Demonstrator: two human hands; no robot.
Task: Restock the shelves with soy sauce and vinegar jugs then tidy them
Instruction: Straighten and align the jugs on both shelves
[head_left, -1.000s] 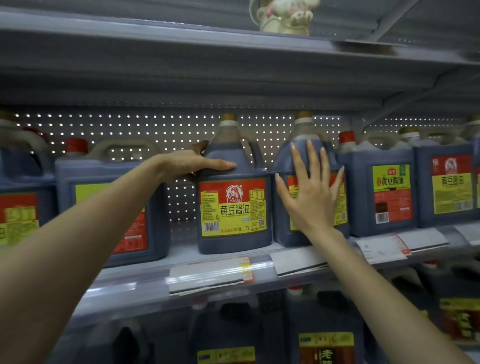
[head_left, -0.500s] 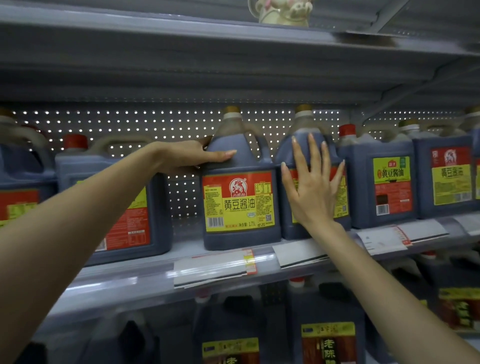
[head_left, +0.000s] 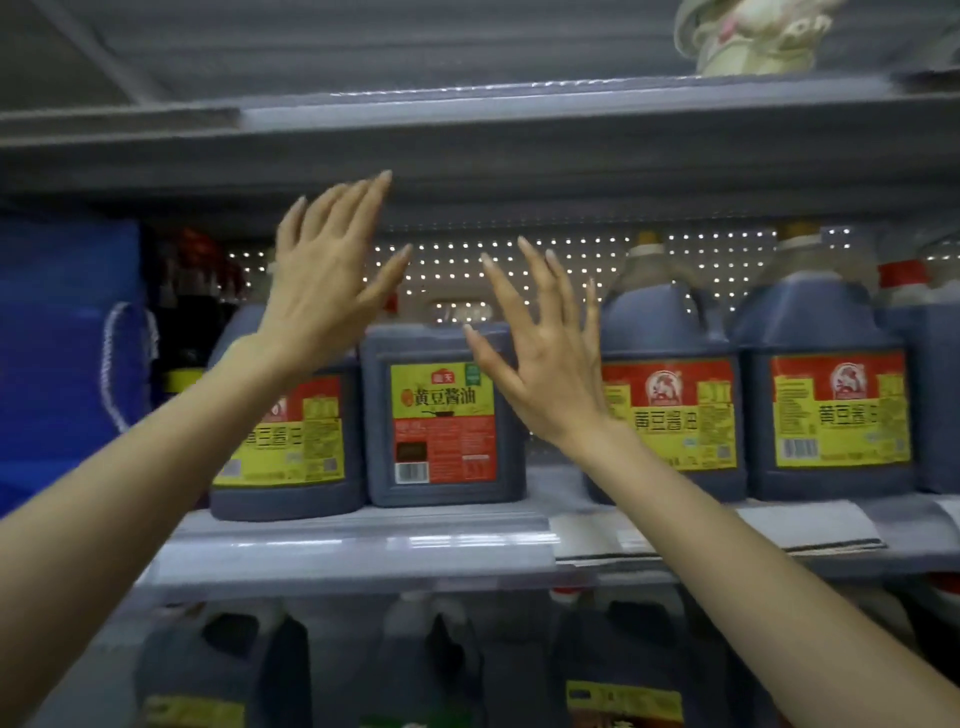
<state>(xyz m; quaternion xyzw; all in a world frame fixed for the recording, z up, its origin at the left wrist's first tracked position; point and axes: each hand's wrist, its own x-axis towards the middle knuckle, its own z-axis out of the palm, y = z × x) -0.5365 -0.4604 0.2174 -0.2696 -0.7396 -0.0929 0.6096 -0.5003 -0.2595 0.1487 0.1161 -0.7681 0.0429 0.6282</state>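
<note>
Dark soy sauce filled the whole row, and you had both hands up in front of it, holding nothing. Your left hand (head_left: 322, 280) was raised high, fingers straight and spread, above the shoulder of the red-labelled jug (head_left: 291, 447) at the left end. Your right hand (head_left: 545, 364) was splayed the same way, its thumb lying across the top right corner of the square jug (head_left: 441, 415) with the green-and-yellow label. Whether that thumb actually touched the plastic, I cannot tell.

The square jug stood on the shelf (head_left: 353, 540) close against the red-labelled jug, label forward. A gap lay between it and the nearest gold-capped jug (head_left: 670, 395) on the right.

I judge that restocking on this level was largely done and that you were at the tidying step, about to square up the row. The next move called for flat palms on the square jug's side or face. Sliding suited it better than lifting, since a full jug looked heavy. It would have meant closing the gap on its right and lining the fronts up with the shelf lip, while keeping your left forearm clear of the blue bag (head_left: 67, 338) at the far left.
</note>
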